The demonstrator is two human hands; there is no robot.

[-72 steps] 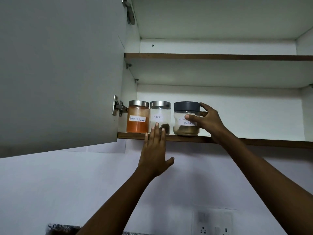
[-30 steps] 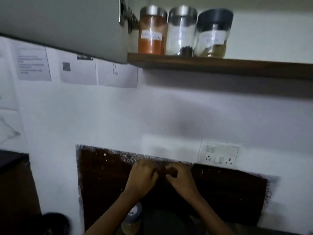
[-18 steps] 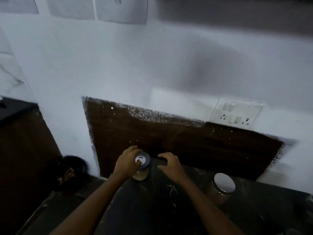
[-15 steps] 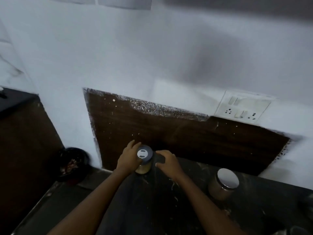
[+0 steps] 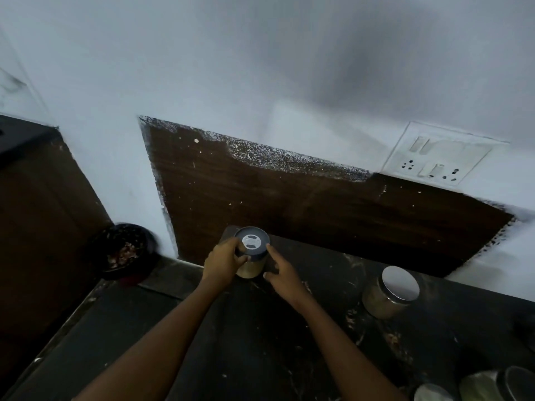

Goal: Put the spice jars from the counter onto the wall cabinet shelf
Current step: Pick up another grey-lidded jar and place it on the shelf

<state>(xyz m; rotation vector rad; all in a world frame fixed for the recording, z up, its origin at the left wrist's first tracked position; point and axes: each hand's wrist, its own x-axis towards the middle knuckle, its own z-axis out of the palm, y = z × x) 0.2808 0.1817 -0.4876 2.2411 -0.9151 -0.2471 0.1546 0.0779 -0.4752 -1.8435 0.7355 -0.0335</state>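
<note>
Head view: left hand [image 5: 224, 261] now curled round the grey-lidded glass spice jar [image 5: 251, 251] at the back of the dark speckled bench [image 5: 260, 351]; 0.5 s ago it lay alongside. The right hand [image 5: 282, 274] is spread, forefinger on lid. Lift looks imminent. The steel-lidded glass jar [image 5: 390, 290] waits well apart.

Open counter [image 5: 333, 285] between the grey-lidded jar [image 5: 252, 250] and steel-lidded jar [image 5: 389, 293]; wooden backsplash [image 5: 289, 204] close behind, dark bowl [image 5: 124, 250] leftward.

I'm looking into a home kitchen: a dark speckled stone counter [image 5: 260, 357] carries a grey-lidded glass spice jar [image 5: 252, 244] and a steel-lidded glass jar [image 5: 389, 293], below a white wall switch-and-socket plate [image 5: 437, 157] and a dark wood-grain backsplash panel [image 5: 289, 204].
</note>
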